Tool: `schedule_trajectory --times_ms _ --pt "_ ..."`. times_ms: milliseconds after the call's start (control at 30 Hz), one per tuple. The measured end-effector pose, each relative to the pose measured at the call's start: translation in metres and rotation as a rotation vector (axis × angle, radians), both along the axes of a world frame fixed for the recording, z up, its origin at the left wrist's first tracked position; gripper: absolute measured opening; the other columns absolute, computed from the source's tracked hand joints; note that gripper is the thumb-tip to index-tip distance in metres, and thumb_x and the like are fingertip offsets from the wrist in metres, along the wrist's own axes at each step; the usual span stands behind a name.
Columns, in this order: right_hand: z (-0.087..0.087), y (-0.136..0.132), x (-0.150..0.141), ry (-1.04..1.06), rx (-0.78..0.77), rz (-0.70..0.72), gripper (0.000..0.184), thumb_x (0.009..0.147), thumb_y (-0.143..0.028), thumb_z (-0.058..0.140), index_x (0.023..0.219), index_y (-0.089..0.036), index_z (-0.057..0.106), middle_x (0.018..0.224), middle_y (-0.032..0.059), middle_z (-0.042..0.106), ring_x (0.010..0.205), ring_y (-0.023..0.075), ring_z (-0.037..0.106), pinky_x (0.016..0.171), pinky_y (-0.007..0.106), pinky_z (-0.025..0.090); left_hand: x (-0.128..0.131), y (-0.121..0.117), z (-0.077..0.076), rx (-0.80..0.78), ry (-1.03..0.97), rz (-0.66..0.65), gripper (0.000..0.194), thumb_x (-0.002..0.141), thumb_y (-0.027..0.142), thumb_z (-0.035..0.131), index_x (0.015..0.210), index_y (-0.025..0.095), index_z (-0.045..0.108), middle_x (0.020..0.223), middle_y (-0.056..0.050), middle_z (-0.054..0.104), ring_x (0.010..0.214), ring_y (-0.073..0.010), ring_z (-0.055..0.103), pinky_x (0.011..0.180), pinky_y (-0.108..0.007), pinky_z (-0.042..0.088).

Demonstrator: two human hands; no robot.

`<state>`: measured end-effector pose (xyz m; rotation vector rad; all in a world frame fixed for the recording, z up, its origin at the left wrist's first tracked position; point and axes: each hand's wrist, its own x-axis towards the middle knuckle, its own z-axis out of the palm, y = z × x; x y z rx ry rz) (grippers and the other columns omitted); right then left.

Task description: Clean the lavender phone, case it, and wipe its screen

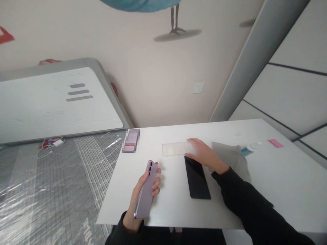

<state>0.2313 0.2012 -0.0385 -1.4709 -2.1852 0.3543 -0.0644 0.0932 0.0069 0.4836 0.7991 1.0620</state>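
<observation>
Fingers of the left hand (139,195) are closed around a lilac smartphone (146,194), holding it tilted above the front of the white table (281,180). I can read two camera lenses on its back; the hand hides part of the lower casing. The right hand (201,153) lies open with its fingers extended, their tips over the end of a clear rectangular glass sheet (175,149). From my station I cannot tell whether they touch it or pass just beyond it, since its edges barely show against the table. A black phone-shaped slab (197,177) lies flat just below that hand, and a black sleeve (245,194) covers the right forearm.

A gray cloth (230,158) lies partly under the right wrist, its lower part cut off by the sleeve. Beyond it stand a small blue-labelled bottle (247,150) and a pink card (276,143). A pixelated item (131,140) at the table's far corner cannot be identified. A white panel (56,102) leans behind the table, with a tangled cable (49,144) at its foot on plastic sheeting (51,190).
</observation>
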Motion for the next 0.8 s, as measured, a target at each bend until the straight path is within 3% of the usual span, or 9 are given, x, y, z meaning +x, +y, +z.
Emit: schedule_trajectory --times_ms 67,167,267,367,500,567,667,733,800 --pt "-0.006 0.019 -0.013 -0.009 -0.034 0.074 0.073 0.08 -0.039 0.079 0.144 -0.014 0.055 0.143 0.022 0.058 0.133 0.0409 0.053 0.114 0.059 0.042 -0.006 0.001 -0.001 0.116 0.143 0.033 0.058 0.077 0.058 0.082 0.119 0.022 0.068 0.109 -0.004 0.06 0.059 -0.0039 0.043 0.045 -0.017 0.035" --pt "-0.009 0.037 -0.034 0.001 -0.088 0.221 0.071 0.073 -0.028 0.082 0.14 -0.016 0.06 0.137 0.0193 0.061 0.129 0.0391 0.053 0.113 0.057 0.042 -0.017 0.004 -0.001 0.256 0.345 0.068 0.063 0.078 0.063 0.078 0.128 0.027 0.064 0.112 -0.003 0.057 0.056 -0.0037 0.039 0.045 -0.02 0.031" --pt "-0.002 0.053 -0.049 0.053 -0.148 0.354 0.064 0.069 -0.023 0.083 0.13 -0.016 0.066 0.126 0.0166 0.063 0.121 0.036 0.056 0.109 0.052 0.045 -0.027 0.009 0.005 0.356 0.506 0.095 0.065 0.084 0.063 0.071 0.138 0.029 0.058 0.119 -0.005 0.056 0.059 -0.0054 0.04 0.048 -0.022 0.032" --pt "0.012 0.057 -0.055 0.16 -0.192 0.446 0.07 0.067 -0.023 0.083 0.134 -0.016 0.063 0.125 0.0155 0.062 0.118 0.0341 0.058 0.108 0.05 0.046 -0.032 0.017 0.016 0.453 0.682 0.132 0.067 0.087 0.058 0.07 0.144 0.028 0.051 0.124 -0.007 0.058 0.066 -0.008 0.046 0.056 -0.023 0.039" --pt "0.029 0.031 -0.056 0.396 -0.225 0.509 0.09 0.074 -0.034 0.085 0.153 -0.02 0.043 0.133 0.0142 0.057 0.13 0.032 0.054 0.118 0.051 0.036 -0.029 0.024 0.027 0.532 0.881 0.138 0.073 0.085 0.048 0.074 0.147 0.026 0.044 0.134 -0.01 0.058 0.098 -0.0195 0.063 0.089 -0.036 0.052" --pt "0.031 0.012 -0.057 0.537 -0.258 0.548 0.1 0.081 -0.046 0.082 0.161 -0.026 0.025 0.137 0.0123 0.056 0.135 0.0286 0.053 0.12 0.049 0.033 -0.022 0.026 0.031 0.562 0.963 0.088 0.073 0.085 0.045 0.073 0.148 0.024 0.043 0.139 -0.012 0.057 0.109 -0.0249 0.064 0.1 -0.044 0.051" --pt "0.027 -0.012 -0.064 0.771 -0.316 0.588 0.104 0.09 -0.065 0.068 0.164 -0.034 0.002 0.14 0.0114 0.055 0.136 0.0249 0.056 0.117 0.048 0.038 -0.008 0.027 0.033 0.642 1.074 0.026 0.075 0.083 0.04 0.073 0.149 0.022 0.042 0.144 -0.014 0.057 0.123 -0.0307 0.061 0.11 -0.051 0.046" --pt "0.024 -0.021 -0.072 1.06 -0.436 0.566 0.105 0.085 -0.067 0.073 0.163 -0.037 0.009 0.144 0.0117 0.055 0.136 0.0265 0.057 0.117 0.05 0.04 0.002 0.028 0.032 0.707 1.112 0.005 0.074 0.083 0.037 0.073 0.149 0.021 0.044 0.148 -0.014 0.056 0.133 -0.0327 0.056 0.115 -0.053 0.041" --pt "0.023 -0.028 -0.081 1.368 -0.609 0.487 0.103 0.074 -0.062 0.085 0.158 -0.036 0.03 0.149 0.0122 0.055 0.137 0.0296 0.056 0.118 0.052 0.039 0.014 0.028 0.029 0.763 1.109 0.003 0.073 0.083 0.034 0.071 0.15 0.021 0.045 0.151 -0.014 0.056 0.137 -0.0325 0.054 0.117 -0.051 0.04"
